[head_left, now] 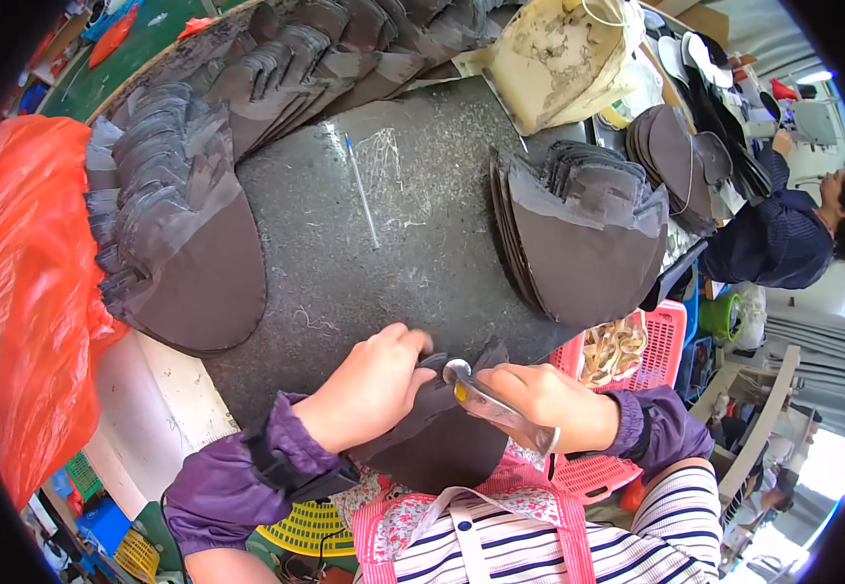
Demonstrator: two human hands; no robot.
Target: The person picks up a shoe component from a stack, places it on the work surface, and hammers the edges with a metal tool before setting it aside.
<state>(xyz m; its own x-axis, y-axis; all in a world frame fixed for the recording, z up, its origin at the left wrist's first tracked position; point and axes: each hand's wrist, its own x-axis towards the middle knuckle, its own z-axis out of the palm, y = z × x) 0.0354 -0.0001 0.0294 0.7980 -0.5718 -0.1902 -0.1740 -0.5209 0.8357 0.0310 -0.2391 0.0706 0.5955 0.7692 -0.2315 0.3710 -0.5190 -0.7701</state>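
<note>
A dark brown, rounded flat piece point(447, 450) lies toward me at the table's near edge, over my lap. Its upper edge is grey and notched, like the stacked pieces. My left hand point(374, 382) is closed at that upper edge, thumb and forefinger on the piece. In my right hand point(549, 397) is a metal hammer point(495, 411), with a round shiny face and a flared far end. The face sits beside my left thumb, over the piece's grey edge. My right fingers partly hide the tool, and its handle does not show.
Similar pieces stand in an overlapping stack point(189, 263) at left and another stack point(588, 253) at right. A pen point(362, 195) lies on the dark tabletop point(345, 282). A stained cream container point(559, 58) stands behind, a pink basket point(664, 350) right. Another person point(773, 234) works far right.
</note>
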